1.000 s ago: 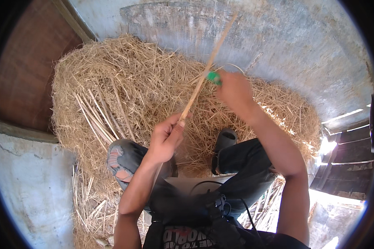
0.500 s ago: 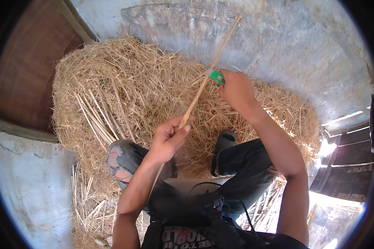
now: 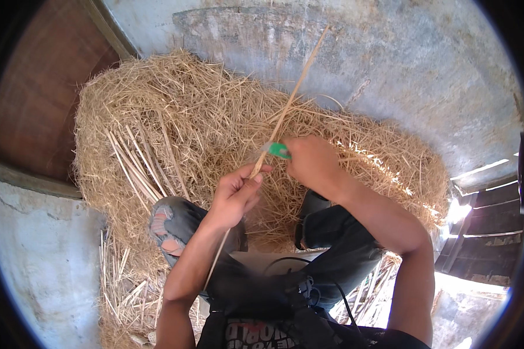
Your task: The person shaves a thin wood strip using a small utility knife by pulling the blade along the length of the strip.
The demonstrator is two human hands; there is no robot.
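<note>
A long, thin bamboo strip (image 3: 298,81) slants away from me toward the far wall, and its near end runs down past my left wrist. Fingers and thumb of my left hand (image 3: 233,193) pinch the strip in front of my knees. Wrapped around a green-handled cutter knife (image 3: 279,150), my right hand (image 3: 314,164) is closed. The knife's blurred blade lies against the strip, just beyond my left fingers. Most of the knife's handle is hidden in the right fist.
A large heap of straw-like shavings (image 3: 198,110) spreads before my legs. Several cut strips (image 3: 137,166) lean on it at the left, near my knee. A grey wall (image 3: 402,64) rises behind it, with a brown panel (image 3: 46,99) at far left and dark slats (image 3: 483,232) at right.
My right hand has drawn the knife toward me along the strip, closer to my left hand. The left hand keeps its grip almost in place; the strip's far end has shifted slightly.
</note>
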